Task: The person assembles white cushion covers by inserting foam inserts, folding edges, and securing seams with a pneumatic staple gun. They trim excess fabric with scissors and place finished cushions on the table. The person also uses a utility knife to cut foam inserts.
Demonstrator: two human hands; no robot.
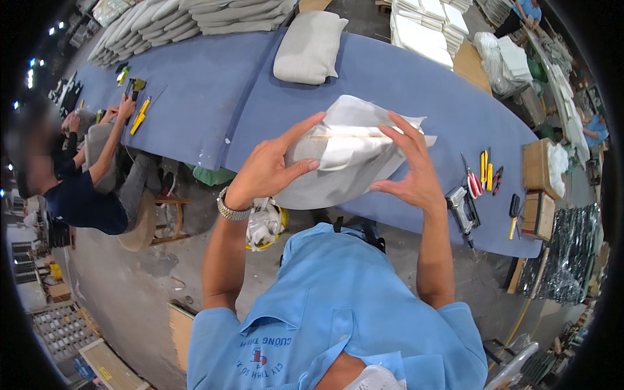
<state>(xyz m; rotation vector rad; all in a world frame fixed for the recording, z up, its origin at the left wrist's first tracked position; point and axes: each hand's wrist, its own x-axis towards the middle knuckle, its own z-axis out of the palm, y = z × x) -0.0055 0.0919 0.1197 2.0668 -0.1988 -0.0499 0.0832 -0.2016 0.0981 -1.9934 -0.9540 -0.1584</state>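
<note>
Between my two hands, over the table's front edge, is a light grey fabric-covered pad point(344, 179) with a white lining or sheet folded along its upper side. My left hand point(276, 162) presses its left side, thumb on the fabric and fingers behind the edge. On the opposite side my right hand point(409, 166) grips the pad with the thumb below and fingers over the white part. A second grey fabric pad point(309, 49) lies flat at the far side of the table. The underside of the held pad is hidden.
The blue-covered table point(260, 104) bears a staple gun point(463, 214), red-handled pliers point(473, 185), a yellow cutter point(486, 170) and a screwdriver point(514, 211) at right. Stacked grey pads point(188, 19) stand at the back left. A co-worker point(84, 188) sits at left. Boxes point(539, 169) stand right.
</note>
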